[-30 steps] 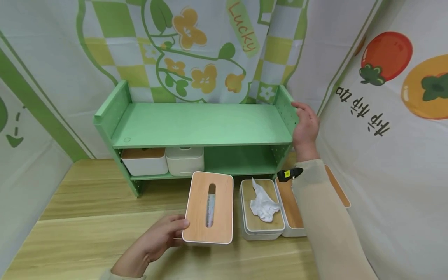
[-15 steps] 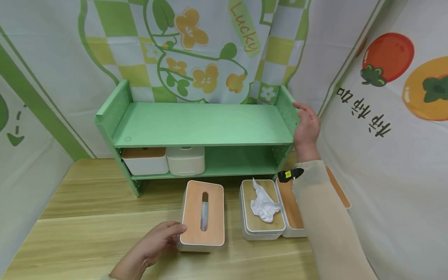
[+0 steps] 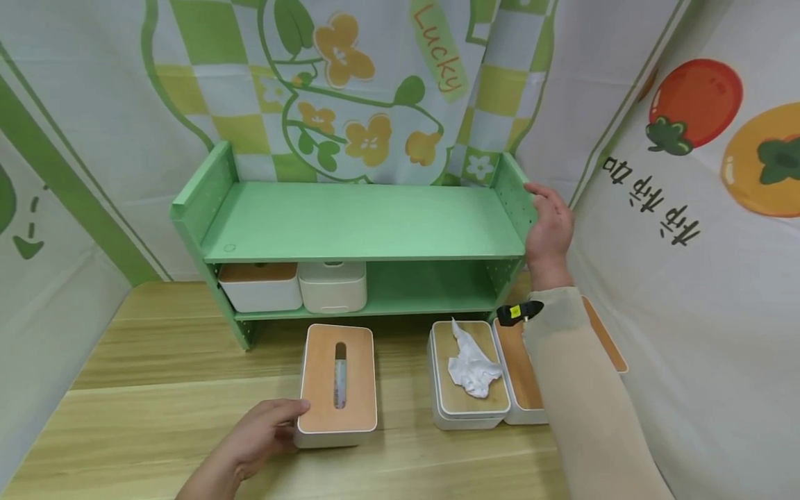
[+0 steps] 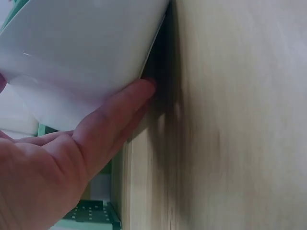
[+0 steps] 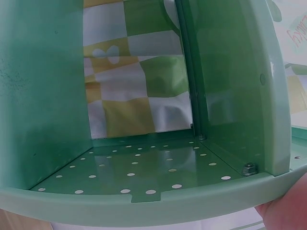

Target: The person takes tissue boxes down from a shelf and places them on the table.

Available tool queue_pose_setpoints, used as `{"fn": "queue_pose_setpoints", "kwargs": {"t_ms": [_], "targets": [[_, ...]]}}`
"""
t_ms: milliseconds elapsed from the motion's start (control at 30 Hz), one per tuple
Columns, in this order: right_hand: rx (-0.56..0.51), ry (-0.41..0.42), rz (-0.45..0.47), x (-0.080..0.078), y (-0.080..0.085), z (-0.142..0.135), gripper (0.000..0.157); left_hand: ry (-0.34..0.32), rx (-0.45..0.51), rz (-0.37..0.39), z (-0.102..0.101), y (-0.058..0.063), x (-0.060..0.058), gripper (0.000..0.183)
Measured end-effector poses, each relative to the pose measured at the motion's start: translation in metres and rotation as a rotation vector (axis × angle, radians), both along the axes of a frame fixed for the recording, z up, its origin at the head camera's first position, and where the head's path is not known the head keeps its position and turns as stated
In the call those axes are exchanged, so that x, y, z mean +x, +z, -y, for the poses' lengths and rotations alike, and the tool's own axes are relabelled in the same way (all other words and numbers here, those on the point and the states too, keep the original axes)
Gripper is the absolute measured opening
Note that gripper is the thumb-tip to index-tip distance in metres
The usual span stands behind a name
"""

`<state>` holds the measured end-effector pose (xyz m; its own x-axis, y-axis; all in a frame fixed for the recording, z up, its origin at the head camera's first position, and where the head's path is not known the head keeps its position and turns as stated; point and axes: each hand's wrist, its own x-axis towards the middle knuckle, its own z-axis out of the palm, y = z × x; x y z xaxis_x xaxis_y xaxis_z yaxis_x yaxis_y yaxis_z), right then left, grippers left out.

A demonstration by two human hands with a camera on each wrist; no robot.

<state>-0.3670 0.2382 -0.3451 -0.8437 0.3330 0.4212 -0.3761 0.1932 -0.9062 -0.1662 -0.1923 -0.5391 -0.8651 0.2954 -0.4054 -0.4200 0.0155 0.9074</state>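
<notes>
Grn/wht curtain point(image 3: 387, 90) bhd wood tbl point(image 3: 144, 396)

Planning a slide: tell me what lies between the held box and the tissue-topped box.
In the head view, only bare tabletop separates the held box from the tissue-topped box.

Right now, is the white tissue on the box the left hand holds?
No, the tissue lies on another box, to the right of and apart from the held box.

"What is being carried by the table point(image 3: 156, 364)?"
"A green shelf point(image 3: 362, 219), a tissue box point(image 3: 459, 402) and, beside it, another box point(image 3: 525, 382) are being supported."
"And on the lower board point(image 3: 425, 285)?"
"A wood-topped box point(image 3: 261, 294) and a white box point(image 3: 332, 290) are being held."
</notes>
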Motion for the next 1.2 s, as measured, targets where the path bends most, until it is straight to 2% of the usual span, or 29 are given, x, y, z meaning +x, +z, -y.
{"fn": "queue_pose_setpoints", "kwargs": {"t_ms": [267,433,533,667,800,1000,1200], "targets": [[0.0,-0.004,0.006,0.001,-0.001,0.001,0.038,-0.052,0.001,0.014,0.01,0.005,-0.001,0.059],[-0.004,-0.007,-0.003,0.001,-0.001,0.0,0.037,-0.005,-0.034,0.055,0.011,0.008,-0.002,0.067],[0.001,-0.001,0.0,0.001,0.0,0.0,0.037,0.019,-0.038,0.059,0.011,0.007,-0.001,0.064],[0.006,0.003,0.005,0.001,0.0,0.0,0.037,0.01,-0.058,0.056,0.013,0.008,-0.002,0.06],[-0.012,-0.003,-0.004,0.0,0.0,0.0,0.037,-0.031,-0.092,0.04,0.016,0.011,-0.007,0.065],[-0.031,0.008,-0.014,0.0,0.0,-0.001,0.036,-0.008,-0.089,-0.01,0.016,0.014,-0.015,0.079],[-0.018,0.008,-0.008,0.0,0.001,0.0,0.037,-0.014,-0.097,-0.032,0.013,0.014,-0.021,0.081]]}}
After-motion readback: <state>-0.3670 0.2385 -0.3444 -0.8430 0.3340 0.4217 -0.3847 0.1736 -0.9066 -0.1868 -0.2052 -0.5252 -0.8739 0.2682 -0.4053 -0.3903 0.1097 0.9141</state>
